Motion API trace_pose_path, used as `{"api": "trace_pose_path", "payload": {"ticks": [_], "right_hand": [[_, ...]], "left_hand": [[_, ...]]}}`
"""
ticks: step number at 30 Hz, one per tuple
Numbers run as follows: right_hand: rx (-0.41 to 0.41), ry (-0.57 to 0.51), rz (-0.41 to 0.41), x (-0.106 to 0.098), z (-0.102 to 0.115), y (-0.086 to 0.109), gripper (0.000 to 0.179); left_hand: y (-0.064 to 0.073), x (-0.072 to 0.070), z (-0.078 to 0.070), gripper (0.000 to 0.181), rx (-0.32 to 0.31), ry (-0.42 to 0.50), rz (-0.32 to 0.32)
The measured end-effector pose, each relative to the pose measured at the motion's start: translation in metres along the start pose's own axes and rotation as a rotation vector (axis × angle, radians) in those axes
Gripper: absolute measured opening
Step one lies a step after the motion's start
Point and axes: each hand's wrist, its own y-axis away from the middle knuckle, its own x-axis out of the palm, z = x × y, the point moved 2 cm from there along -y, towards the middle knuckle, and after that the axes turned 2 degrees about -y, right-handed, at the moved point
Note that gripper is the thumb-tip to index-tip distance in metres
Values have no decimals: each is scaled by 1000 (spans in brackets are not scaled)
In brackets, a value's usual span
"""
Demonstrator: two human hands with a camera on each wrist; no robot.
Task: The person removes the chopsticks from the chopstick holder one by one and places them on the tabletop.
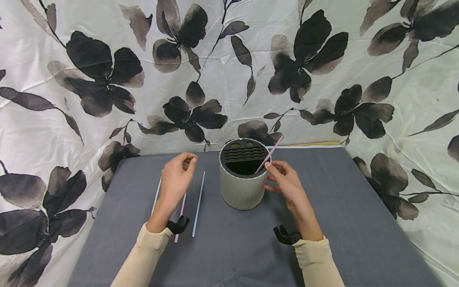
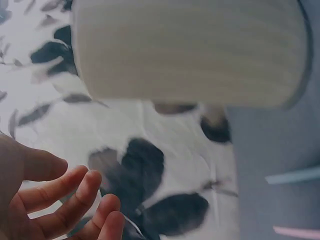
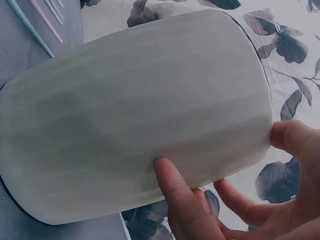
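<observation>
A round cream utensil holder (image 1: 242, 191) with a slotted black top (image 1: 244, 154) stands upright near the table's back edge. One pink straw (image 1: 274, 149) leans out of its front compartment, over the right rim. My right hand (image 1: 287, 181) holds the holder's right side, thumb at the rim beside the straw and fingertips (image 3: 167, 172) against the wall. Left of the holder, my left hand (image 1: 178, 175) hovers with loosely bent fingers and nothing in them. Below it lie a pink straw (image 1: 182, 209) and a blue straw (image 1: 199, 203); a pale straw (image 1: 156, 194) is partly hidden by the forearm.
Dark grey cloth covers the table (image 1: 236, 251). A white floral sheet (image 1: 229, 71) hangs behind and along the sides. Something yellow (image 1: 315, 143) shows at the table's back edge, right of the holder.
</observation>
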Motion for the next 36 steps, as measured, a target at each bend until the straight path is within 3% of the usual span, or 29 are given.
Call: {"api": "trace_pose_path", "payload": {"ticks": [7,15,27,36], "right_hand": [[-30,61,-48,7,4,1,60],[-38,146,-68,11,10,2,56],[-38,158,-65,12,10,4,60],[-29,145,-55,13,10,9,60]], "left_hand": [[-7,4,-38,19,32,134,68],[-14,19,-73,20,104,269,165],[-23,44,-112,23,208,351,316],[-29,68,-130,27,210,344,444]]}}
